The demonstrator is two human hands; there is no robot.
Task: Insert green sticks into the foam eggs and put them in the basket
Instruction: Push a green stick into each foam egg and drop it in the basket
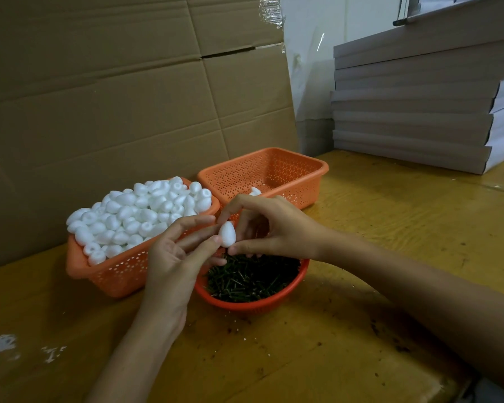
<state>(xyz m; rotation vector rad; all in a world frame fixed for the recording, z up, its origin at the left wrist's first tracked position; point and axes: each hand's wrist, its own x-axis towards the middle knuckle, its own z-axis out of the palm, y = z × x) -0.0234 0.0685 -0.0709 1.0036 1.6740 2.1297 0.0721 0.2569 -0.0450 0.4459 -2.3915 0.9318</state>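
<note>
Insertion looked to be the step in hand. Your left hand (172, 257) gripped 1 foam egg (227, 234), thumb on its near side and fingers curled behind it, pointed end up. Your right hand (274, 228) closed on the same egg from the other side: the index fingertip (221, 218) touched the pointed top, the thumb tip (232, 251) sat at the blunt bottom, and the other fingers were tucked in behind. No stick showed between those fingers, so I could not tell whether 1 was already going in under the thumb or had not yet been picked.

Directly below your fingertips sat the red bowl (274, 301) of green sticks (253, 277). The full basket (114, 274) of loose eggs (137, 210) stood beside your left fingers. The other basket (303, 170) lay just beyond your right knuckles, with 1 egg (255, 191) visible inside, so the task was judged barely started.

The next move called for a straight push of a stick into the blunt end, with the left grip kept light so the foam would not dent, then a short reach past your right knuckles to drop the egg in.
</note>
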